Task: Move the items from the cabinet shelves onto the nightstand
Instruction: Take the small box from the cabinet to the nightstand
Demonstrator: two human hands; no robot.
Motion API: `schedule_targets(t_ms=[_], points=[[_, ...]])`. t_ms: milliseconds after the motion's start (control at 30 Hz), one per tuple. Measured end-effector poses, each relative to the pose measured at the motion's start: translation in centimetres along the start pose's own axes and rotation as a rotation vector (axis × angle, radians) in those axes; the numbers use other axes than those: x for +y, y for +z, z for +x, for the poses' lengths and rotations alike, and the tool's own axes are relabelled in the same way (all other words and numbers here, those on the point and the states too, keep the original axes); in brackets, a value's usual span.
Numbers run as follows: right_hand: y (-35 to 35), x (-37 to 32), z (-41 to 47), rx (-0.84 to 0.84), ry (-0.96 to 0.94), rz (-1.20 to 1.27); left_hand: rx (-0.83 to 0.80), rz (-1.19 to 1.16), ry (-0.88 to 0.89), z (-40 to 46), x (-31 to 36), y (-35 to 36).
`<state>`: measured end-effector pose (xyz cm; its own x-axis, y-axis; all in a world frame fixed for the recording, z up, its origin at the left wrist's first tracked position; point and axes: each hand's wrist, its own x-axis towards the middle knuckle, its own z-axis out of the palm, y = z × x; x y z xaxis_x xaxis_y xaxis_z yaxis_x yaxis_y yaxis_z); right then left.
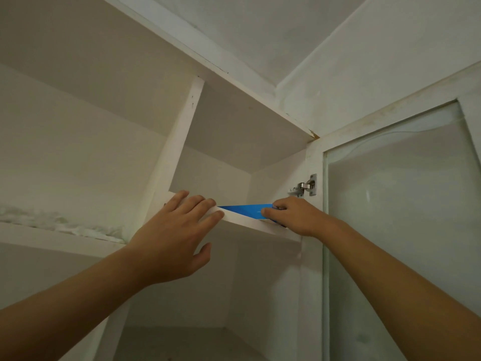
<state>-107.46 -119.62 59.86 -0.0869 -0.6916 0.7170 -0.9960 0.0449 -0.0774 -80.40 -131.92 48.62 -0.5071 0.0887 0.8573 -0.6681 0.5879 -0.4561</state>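
A flat blue item (246, 210) lies on the upper shelf (250, 223) of the white cabinet, only its front part showing above the shelf edge. My right hand (294, 216) pinches its right end, fingers curled over the top and thumb under. My left hand (179, 230) reaches up with straight fingers resting on the shelf's front edge, just left of the blue item, thumb hanging below the board. What the blue item is cannot be made out.
A glass-paned cabinet door (400, 217) stands open on the right, hung on a metal hinge (304, 187). A vertical divider (177, 152) separates a left compartment, where pale crumpled cloth (59, 222) lies on a lower shelf. The ceiling is close above.
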Motion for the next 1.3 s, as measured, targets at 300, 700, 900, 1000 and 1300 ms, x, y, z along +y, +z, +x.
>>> schedule_targets(t_ms=[300,700,900,1000,1300], points=[[-0.4,-1.7,2.1,-0.125,0.181,-0.177,-0.002,-0.006,0.008,0.0,-0.1,0.1],[-3.3,-1.9,0.1,-0.221,0.267,-0.223,-0.007,-0.042,0.009,-0.2,-0.3,0.0],[-4.4,-1.8,-4.0,-0.195,0.261,-0.235,-0.013,-0.083,0.017,-0.3,-0.4,-0.3],[-3.9,-1.9,-6.5,-0.105,0.253,-0.217,-0.015,-0.091,0.02,-0.3,-0.5,-0.4],[-1.9,-2.6,-16.2,0.099,0.254,-0.204,0.064,-0.36,-0.037,-2.5,0.8,-0.4]])
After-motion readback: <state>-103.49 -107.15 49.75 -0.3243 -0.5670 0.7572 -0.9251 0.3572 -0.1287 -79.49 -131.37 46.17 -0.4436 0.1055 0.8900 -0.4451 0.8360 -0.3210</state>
